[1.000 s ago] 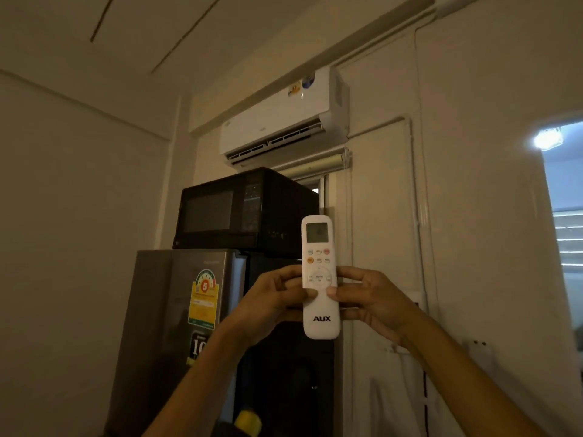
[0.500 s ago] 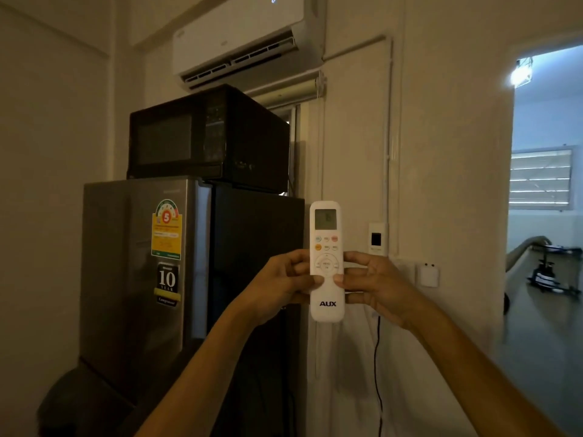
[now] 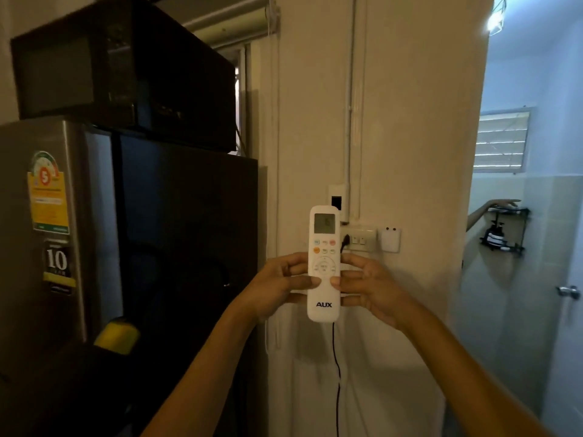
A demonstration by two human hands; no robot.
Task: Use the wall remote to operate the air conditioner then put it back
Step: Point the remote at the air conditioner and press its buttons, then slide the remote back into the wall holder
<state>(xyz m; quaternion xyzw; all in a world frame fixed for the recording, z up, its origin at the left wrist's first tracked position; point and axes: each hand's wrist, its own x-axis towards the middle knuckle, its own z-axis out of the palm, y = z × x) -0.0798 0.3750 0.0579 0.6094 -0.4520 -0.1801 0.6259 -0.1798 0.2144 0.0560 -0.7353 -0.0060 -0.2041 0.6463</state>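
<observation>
A white AUX remote (image 3: 324,305) stands upright in front of the wall, its lit display at the top. My left hand (image 3: 274,287) grips its left edge and my right hand (image 3: 369,288) grips its right edge, both thumbs resting just below the round button pad. A small white wall holder (image 3: 391,240) hangs to the right of the remote, beside a switch plate (image 3: 362,238). The air conditioner is out of view.
A grey fridge (image 3: 79,222) with a black microwave (image 3: 120,70) on top fills the left. A black cable (image 3: 337,373) hangs down the wall. An open doorway at the right shows a tiled room, a black rack (image 3: 504,231) and a door knob (image 3: 568,291).
The view has dropped downward; the air conditioner has left the top of the frame. Both hands keep the same hold on the remote, now level with the wall switches.
</observation>
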